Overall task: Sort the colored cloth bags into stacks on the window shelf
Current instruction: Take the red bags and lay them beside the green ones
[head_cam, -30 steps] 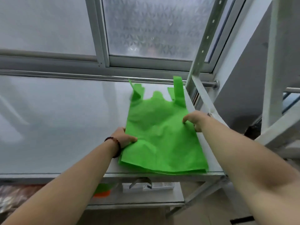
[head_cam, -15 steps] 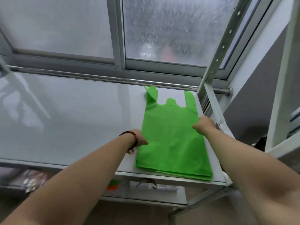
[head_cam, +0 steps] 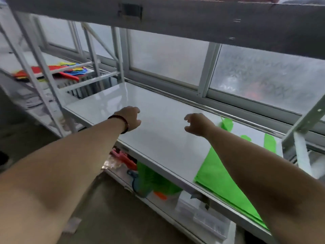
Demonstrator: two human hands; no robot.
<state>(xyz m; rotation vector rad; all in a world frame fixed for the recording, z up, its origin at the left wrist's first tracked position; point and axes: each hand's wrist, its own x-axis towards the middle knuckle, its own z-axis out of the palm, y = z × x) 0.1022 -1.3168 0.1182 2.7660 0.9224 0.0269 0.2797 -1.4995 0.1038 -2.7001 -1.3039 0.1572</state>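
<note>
Lying flat on the window shelf (head_cam: 158,138), the green bag (head_cam: 219,178) sits right of both empty, loosely curled hands' fingers (head_cam: 187,118)

Green bag (head_cam: 219,175), white shelf (head_cam: 158,120)

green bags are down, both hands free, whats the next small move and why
Probably reach the left hand left toward the mixed pile on the next shelf for another bag. Both hands, the right hand too, hover empty above the shelf, and the green stack already lies flat.

both arms outstretched, hands (head_cam: 131,118) (head_cam: 197,124) loosely curled, empty
</note>
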